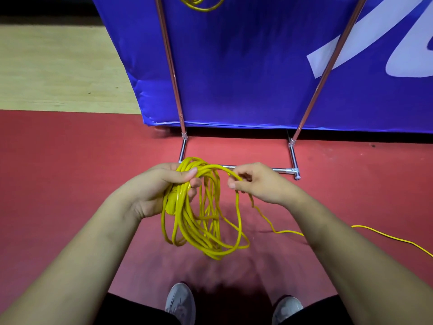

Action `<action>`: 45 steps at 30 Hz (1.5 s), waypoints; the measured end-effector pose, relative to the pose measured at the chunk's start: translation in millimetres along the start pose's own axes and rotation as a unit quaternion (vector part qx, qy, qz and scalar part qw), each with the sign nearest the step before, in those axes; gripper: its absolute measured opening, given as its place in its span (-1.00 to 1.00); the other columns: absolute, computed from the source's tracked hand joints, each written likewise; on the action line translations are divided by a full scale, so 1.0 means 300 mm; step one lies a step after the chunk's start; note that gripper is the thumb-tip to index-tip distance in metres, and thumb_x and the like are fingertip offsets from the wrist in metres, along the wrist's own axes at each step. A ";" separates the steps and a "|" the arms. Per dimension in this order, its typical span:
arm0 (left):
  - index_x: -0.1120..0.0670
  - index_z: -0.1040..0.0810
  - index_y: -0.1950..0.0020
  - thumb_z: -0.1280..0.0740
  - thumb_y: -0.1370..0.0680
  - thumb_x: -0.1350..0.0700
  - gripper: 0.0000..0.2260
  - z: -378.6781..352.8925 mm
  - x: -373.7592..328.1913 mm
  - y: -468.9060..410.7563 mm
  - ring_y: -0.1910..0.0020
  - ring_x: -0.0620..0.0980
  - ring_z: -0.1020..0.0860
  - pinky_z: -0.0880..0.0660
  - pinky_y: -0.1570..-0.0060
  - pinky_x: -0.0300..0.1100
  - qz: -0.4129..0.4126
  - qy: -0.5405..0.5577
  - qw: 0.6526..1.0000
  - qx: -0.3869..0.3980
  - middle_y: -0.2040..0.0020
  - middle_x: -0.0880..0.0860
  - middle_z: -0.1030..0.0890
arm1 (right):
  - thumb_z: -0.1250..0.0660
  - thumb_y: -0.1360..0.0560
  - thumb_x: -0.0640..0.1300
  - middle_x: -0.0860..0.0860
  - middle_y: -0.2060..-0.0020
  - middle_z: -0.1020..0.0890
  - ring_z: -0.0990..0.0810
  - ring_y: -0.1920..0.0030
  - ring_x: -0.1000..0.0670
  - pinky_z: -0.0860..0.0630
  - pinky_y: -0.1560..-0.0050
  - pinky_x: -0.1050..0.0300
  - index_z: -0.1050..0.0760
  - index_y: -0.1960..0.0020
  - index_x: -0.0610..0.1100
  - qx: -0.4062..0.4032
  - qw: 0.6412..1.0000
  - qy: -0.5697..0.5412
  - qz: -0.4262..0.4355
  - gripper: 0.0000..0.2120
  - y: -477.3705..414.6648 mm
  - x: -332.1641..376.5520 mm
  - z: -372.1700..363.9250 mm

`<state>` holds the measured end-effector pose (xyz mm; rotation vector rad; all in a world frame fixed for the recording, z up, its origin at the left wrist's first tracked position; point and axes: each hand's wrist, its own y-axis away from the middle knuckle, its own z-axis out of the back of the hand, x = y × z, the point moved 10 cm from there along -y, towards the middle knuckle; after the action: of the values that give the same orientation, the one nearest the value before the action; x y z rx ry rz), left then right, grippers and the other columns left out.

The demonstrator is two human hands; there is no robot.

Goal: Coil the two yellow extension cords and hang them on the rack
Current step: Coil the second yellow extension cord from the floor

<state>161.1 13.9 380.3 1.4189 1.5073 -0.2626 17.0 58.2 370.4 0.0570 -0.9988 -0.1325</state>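
My left hand point(161, 186) grips the top of a bundle of yellow extension cord point(201, 221), whose several loops hang down over the red floor. My right hand point(255, 181) pinches the newest strand of the same cord beside the bundle. From there the loose cord tail point(386, 235) trails away to the right across the floor. A second yellow cord coil point(201, 3) hangs at the top edge of the view, on the metal rack point(171, 66) standing in front of me.
The rack's chrome base bars point(293, 158) lie on the red floor point(70, 172) just beyond my hands. A blue banner point(246, 66) stands behind the rack. Pale wooden flooring point(58, 66) lies at the far left. My two grey shoes point(180, 301) show at the bottom.
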 end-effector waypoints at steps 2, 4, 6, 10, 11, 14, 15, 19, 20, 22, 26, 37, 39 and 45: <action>0.19 -0.56 0.05 -0.65 -0.15 0.09 -0.52 0.017 -0.017 0.002 0.42 -0.03 -0.48 -0.52 0.38 -0.21 -0.009 0.033 0.999 -0.007 0.32 0.06 -0.49 | -0.41 -0.51 -0.14 -0.06 0.40 -0.47 -0.40 0.37 0.06 -0.34 0.31 0.14 -0.51 0.18 -0.25 -0.025 0.999 -0.002 -0.025 -0.81 0.003 -0.037 0.033; 0.21 -0.54 0.03 -0.65 -0.16 0.11 -0.51 0.025 -0.028 0.007 0.43 -0.02 -0.47 -0.51 0.39 -0.21 -0.016 0.035 0.999 -0.007 0.33 0.07 -0.48 | -0.42 -0.50 -0.12 -0.07 0.43 -0.52 -0.42 0.45 0.11 -0.37 0.38 0.21 -0.50 0.19 -0.25 -0.053 0.998 -0.002 -0.039 -0.78 0.005 -0.056 0.069; 0.20 -0.54 0.03 -0.65 -0.15 0.11 -0.50 0.035 -0.032 0.010 0.44 -0.02 -0.46 -0.50 0.40 -0.21 -0.020 0.026 0.999 -0.015 0.34 0.07 -0.47 | -0.43 -0.49 -0.12 -0.06 0.43 -0.54 -0.41 0.51 0.19 -0.36 0.44 0.31 -0.50 0.19 -0.27 -0.056 0.997 0.005 -0.046 -0.77 0.003 -0.071 0.081; 0.18 -0.55 0.08 -0.63 -0.14 0.12 -0.55 0.092 -0.063 0.027 0.44 -0.03 -0.46 -0.49 0.39 -0.24 -0.046 0.047 0.997 -0.044 0.35 0.04 -0.46 | -0.42 -0.49 -0.13 -0.05 0.41 -0.57 -0.43 0.42 0.09 -0.34 0.35 0.17 -0.48 0.26 -0.22 -0.064 0.990 0.072 -0.102 -0.77 0.001 -0.205 0.084; 0.16 -0.58 0.14 -0.62 -0.15 0.11 -0.61 0.107 -0.079 0.035 0.43 -0.04 -0.46 -0.49 0.39 -0.24 -0.060 0.054 0.995 -0.054 0.35 0.04 -0.47 | -0.42 -0.49 -0.14 -0.03 0.40 -0.55 -0.42 0.38 0.05 -0.32 0.32 0.15 -0.48 0.28 -0.17 -0.063 0.987 0.076 -0.123 -0.78 0.002 -0.252 0.080; 0.11 -0.57 0.28 -0.54 -0.24 0.11 -0.80 0.145 -0.111 0.049 0.44 -0.06 -0.47 -0.50 0.38 -0.23 -0.097 0.090 0.987 -0.089 0.35 0.01 -0.47 | -0.37 -0.50 -0.21 0.03 0.41 -0.44 -0.36 0.33 0.02 -0.28 0.34 0.16 -0.44 0.31 -0.06 -0.031 0.978 0.091 -0.187 -0.76 0.016 -0.377 0.029; 0.10 -0.57 0.31 -0.48 -0.31 0.11 -0.89 0.162 -0.117 0.052 0.43 -0.07 -0.47 -0.51 0.38 -0.23 -0.108 0.110 0.982 -0.106 0.34 0.01 -0.46 | -0.34 -0.51 -0.25 0.04 0.41 -0.46 -0.37 0.35 0.02 -0.29 0.36 0.20 -0.44 0.30 -0.06 -0.028 0.974 0.093 -0.204 -0.76 0.022 -0.404 0.015; 0.09 -0.61 0.20 -0.59 -0.24 0.06 -0.75 0.197 -0.132 0.051 0.36 -0.10 -0.54 -0.55 0.31 -0.21 -0.116 0.132 0.978 -0.109 0.29 -0.02 -0.52 | -0.28 -0.52 -0.36 -0.11 0.38 -0.56 -0.50 0.43 0.03 -0.50 0.30 0.17 -0.39 0.18 -0.19 -0.123 0.959 -0.059 -0.249 -0.85 0.047 -0.448 0.011; 0.11 -0.60 0.11 -0.63 -0.19 0.03 -0.62 0.203 -0.125 0.049 0.33 -0.11 -0.56 -0.56 0.28 -0.20 -0.107 0.119 0.982 -0.104 0.27 -0.04 -0.54 | -0.29 -0.52 -0.36 -0.12 0.39 -0.57 -0.49 0.45 0.02 -0.48 0.37 0.19 -0.38 0.17 -0.19 -0.143 0.953 -0.093 -0.248 -0.85 0.047 -0.435 0.016; 0.19 -0.57 -0.11 -0.62 -0.19 -0.02 -0.42 0.232 -0.108 0.049 0.29 -0.13 -0.58 -0.57 0.25 -0.19 -0.091 0.111 0.980 -0.135 0.26 -0.07 -0.59 | -0.29 -0.49 -0.35 -0.09 0.42 -0.57 -0.46 0.45 0.01 -0.37 0.42 0.22 -0.43 0.19 -0.18 -0.141 0.962 -0.055 -0.229 -0.87 0.025 -0.386 0.031; 0.19 -0.62 -0.01 -0.44 -0.36 0.08 -0.72 0.262 -0.094 0.055 0.29 -0.08 -0.62 -0.59 0.18 -0.17 -0.079 0.138 0.971 -0.180 0.29 -0.04 -0.61 | -0.21 -0.38 -0.40 -0.06 0.47 -0.60 -0.52 0.43 0.04 -0.39 0.37 0.26 -0.56 0.34 -0.06 -0.013 0.979 0.090 -0.182 -0.69 -0.002 -0.236 0.027; 0.25 -0.55 0.05 -0.38 -0.45 0.25 -0.88 0.033 -0.015 0.018 0.23 0.11 -0.68 -0.63 0.21 -0.06 -0.031 -0.102 0.992 -0.073 0.11 0.28 -0.68 | -0.35 -0.49 -0.18 0.01 0.47 -0.45 -0.30 0.48 0.09 -0.22 0.45 0.23 -0.61 0.18 -0.08 0.184 0.957 -0.223 -0.007 -0.90 0.063 0.206 -0.110; 0.27 -0.58 0.10 -0.37 -0.40 0.21 -0.85 0.019 -0.010 0.009 0.29 0.14 -0.66 -0.61 0.25 -0.06 -0.028 -0.090 0.994 -0.056 0.22 0.24 -0.66 | -0.36 -0.51 -0.17 0.00 0.46 -0.44 -0.25 0.49 0.09 -0.15 0.39 0.17 -0.58 0.19 -0.11 0.058 0.953 -0.297 -0.005 -0.90 0.018 0.166 -0.022; 0.13 -0.61 0.18 -0.60 -0.18 0.14 -0.70 0.004 -0.029 0.003 0.44 0.04 -0.54 -0.52 0.40 -0.17 -0.018 0.044 0.999 -0.012 0.39 0.05 -0.51 | -0.36 -0.54 -0.20 -0.03 0.36 -0.60 -0.51 0.36 0.03 -0.44 0.25 0.13 -0.56 0.10 -0.19 0.043 0.985 -0.158 -0.059 -0.93 0.035 -0.016 0.035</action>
<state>160.7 7.9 386.8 1.4005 1.6045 -0.2045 6.5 69.4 373.2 0.1789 -1.3196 -0.2102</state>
